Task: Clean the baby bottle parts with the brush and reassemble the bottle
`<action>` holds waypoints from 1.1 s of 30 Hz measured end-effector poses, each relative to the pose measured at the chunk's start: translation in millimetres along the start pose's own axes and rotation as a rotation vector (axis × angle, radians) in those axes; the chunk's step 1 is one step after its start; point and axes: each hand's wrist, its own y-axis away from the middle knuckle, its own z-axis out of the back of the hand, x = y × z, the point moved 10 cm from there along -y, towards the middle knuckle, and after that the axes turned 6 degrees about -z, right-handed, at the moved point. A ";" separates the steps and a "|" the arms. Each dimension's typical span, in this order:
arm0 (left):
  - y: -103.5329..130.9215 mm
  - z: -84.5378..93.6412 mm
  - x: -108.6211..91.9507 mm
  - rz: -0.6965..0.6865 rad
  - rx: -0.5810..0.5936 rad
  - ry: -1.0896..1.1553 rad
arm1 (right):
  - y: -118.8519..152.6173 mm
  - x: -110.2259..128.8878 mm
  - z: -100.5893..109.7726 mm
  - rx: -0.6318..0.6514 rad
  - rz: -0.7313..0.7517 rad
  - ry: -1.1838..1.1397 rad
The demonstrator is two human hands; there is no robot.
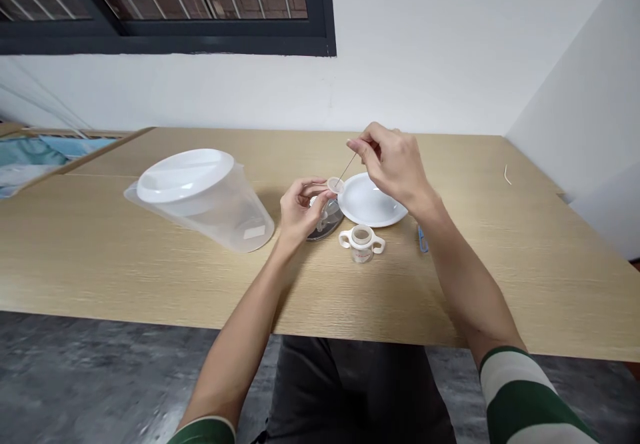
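My left hand (301, 209) grips a small round whitish cap (335, 185) between thumb and fingers, its round face toward me. Pinched in my right hand (393, 157) is a thin stick (347, 166), slanting down so that its tip meets the cap. Under the left hand lies a dark round dish (327, 227) with clear plastic pieces in it, partly hidden by the fingers. A white plate (373, 203) sits just below the right hand. Closer to me, a small white two-handled cup (362, 244) stands upright, its top uncovered.
A large translucent pitcher (220, 211) with a white lid stands to the left. Beside my right forearm is a small blue object (423, 239), partly hidden. A thin white strip (507, 175) lies far right on the wooden table (150, 271). A wall and window rise behind.
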 end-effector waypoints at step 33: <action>-0.6 8.8 1.0 -0.133 -0.021 -0.148 | 2.1 -2.2 41.5 -0.245 -0.100 -0.352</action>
